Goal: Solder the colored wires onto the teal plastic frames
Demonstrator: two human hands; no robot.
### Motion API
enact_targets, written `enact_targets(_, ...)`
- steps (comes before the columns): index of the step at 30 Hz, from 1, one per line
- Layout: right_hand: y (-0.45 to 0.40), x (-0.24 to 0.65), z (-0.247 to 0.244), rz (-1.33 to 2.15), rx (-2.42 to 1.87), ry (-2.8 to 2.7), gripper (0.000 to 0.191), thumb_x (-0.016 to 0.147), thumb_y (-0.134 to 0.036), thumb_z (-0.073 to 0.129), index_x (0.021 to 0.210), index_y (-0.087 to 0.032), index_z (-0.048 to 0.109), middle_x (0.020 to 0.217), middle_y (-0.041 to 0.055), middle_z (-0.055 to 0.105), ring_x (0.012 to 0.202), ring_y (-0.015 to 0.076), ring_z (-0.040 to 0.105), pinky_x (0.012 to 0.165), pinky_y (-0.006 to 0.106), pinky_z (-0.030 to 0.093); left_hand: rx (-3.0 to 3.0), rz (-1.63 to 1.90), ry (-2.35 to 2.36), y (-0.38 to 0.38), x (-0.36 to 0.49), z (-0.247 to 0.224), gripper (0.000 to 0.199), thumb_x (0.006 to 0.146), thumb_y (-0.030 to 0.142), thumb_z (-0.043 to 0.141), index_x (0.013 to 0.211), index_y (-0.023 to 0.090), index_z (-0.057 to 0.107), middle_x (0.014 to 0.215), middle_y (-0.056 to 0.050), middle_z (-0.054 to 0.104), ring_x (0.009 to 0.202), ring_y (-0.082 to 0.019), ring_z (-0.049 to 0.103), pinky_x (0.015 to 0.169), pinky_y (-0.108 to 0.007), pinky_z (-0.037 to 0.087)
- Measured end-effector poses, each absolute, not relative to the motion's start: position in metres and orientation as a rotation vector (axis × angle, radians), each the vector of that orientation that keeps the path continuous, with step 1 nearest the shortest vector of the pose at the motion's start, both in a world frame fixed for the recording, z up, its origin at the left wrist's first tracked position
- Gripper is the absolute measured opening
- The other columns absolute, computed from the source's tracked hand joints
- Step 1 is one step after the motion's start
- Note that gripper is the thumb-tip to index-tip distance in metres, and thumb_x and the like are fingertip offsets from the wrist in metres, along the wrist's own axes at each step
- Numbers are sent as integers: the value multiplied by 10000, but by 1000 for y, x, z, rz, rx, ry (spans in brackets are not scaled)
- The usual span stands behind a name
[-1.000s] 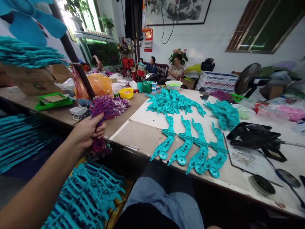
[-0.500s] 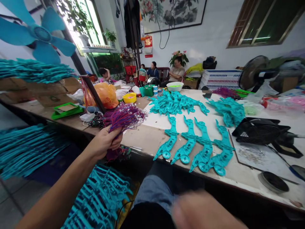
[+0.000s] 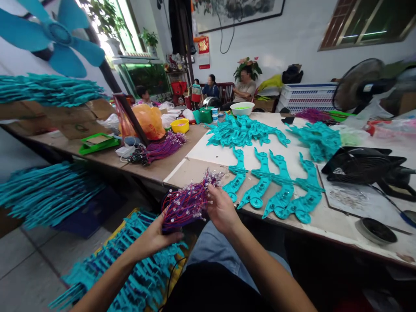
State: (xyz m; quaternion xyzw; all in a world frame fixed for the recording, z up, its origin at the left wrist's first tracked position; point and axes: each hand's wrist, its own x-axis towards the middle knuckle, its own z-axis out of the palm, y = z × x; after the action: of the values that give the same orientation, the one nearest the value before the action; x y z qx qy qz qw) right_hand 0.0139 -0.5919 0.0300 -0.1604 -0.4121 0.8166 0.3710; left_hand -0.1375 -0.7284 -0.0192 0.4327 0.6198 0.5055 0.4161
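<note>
A bundle of thin purple and red wires [image 3: 185, 206] with small clear tips is held in front of me, just off the table's near edge. My left hand [image 3: 155, 237] is wrapped round its left end. At the right end, the fingers of my right hand [image 3: 223, 209] are closed on the wires near the clear tips; the exact grip is partly hidden. Several turquoise plastic pieces [image 3: 256, 180] lie in a row on the table [image 3: 201, 171], right beside my right hand. A second bundle of purple wires [image 3: 165, 147] rests farther left on the table.
A heap of turquoise pieces [image 3: 242, 130] lies behind the row. To the right are a black box fan [image 3: 360, 169] and a round tin [image 3: 377, 229]. More turquoise pieces fill a yellow crate [image 3: 130, 260] below left. A dark post [image 3: 130, 115] rises at left; people sit behind.
The wire bundle in my left hand has come right and towards me, away from the other bundle. My right hand has risen from the bottom edge and taken hold of the bundle's right end.
</note>
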Motion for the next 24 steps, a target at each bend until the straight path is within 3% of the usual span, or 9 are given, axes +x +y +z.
enact_targets(2, -594, 10, 35, 2134, -420, -1036, 312, 712, -468, 740, 801, -192, 627, 746, 4, 667, 621, 127, 581, 559, 235, 465, 1086, 1194, 1362, -731, -152, -29, 673, 517, 391, 890, 1109, 166, 660, 882, -70, 706, 822, -238, 633, 772, -327, 507)
enact_targets(4, -595, 6, 39, 2140, -429, -1041, 306, 696, -444, 757, 810, -196, 619, 746, -10, 654, 628, 119, 568, 572, 228, 458, 1060, 1218, 1121, -725, -168, -28, 815, 423, 482, 906, 1131, 157, 667, 1008, -113, 702, 978, -302, 626, 872, -373, 492)
enact_targets(7, -594, -5, 40, 2110, -464, -1196, 315, 703, -455, 744, 844, -199, 625, 731, -22, 635, 629, 115, 550, 580, 225, 441, 866, 1591, 965, -703, -188, -11, 823, 561, 702, 741, 1184, 171, 654, 1225, -138, 638, 1210, -325, 529, 998, -391, 434)
enact_targets(9, -592, -14, 33, 2073, -473, -1359, 329, 716, -482, 721, 855, -199, 629, 722, -21, 626, 630, 118, 540, 584, 229, 433, 735, 1758, 894, -683, -190, 3, 793, 670, 758, 606, 1194, 164, 643, 1253, -140, 626, 1229, -301, 524, 1015, -383, 429)
enact_targets(11, -588, -22, 24, 1986, -455, -1505, 343, 745, -520, 674, 863, -202, 625, 746, -12, 631, 660, 131, 548, 624, 247, 450, 667, 1651, 844, -666, -183, 9, 712, 707, 680, 648, 1164, 134, 649, 1179, -153, 664, 1136, -290, 596, 989, -382, 451)
enact_targets(14, -577, -28, 12, 1663, -465, -1775, 360, 828, -561, 541, 865, -210, 613, 788, 1, 636, 734, 155, 566, 702, 281, 472, 577, 1444, 883, -652, -163, 4, 463, 714, 422, 767, 1040, 103, 682, 963, -135, 729, 861, -239, 694, 854, -338, 518)
enact_targets(18, -557, -22, 5, 1344, -566, -2004, 371, 821, -516, 569, 620, -205, 565, 614, -4, 555, 655, 159, 532, 638, 281, 439, 539, 1386, 926, -650, -144, -8, 288, 705, 198, 771, 962, 95, 692, 838, -104, 741, 701, -187, 697, 721, -277, 534)
enact_targets(20, -552, -16, 3, 1289, -609, -2034, 337, 781, -465, 639, 584, -198, 578, 606, 2, 564, 649, 162, 538, 636, 282, 429, 498, 1375, 957, -649, -139, -10, 218, 712, 169, 757, 903, 83, 697, 780, -98, 738, 658, -173, 689, 673, -254, 531)
enact_targets(24, -559, 1, 2, 1003, -721, -1977, 182, 788, -376, 646, 762, -196, 661, 762, 28, 647, 712, 166, 564, 685, 287, 427, 377, 1458, 975, -644, -132, -8, 193, 785, 260, 708, 857, 82, 699, 727, -80, 728, 612, -144, 671, 642, -228, 529)
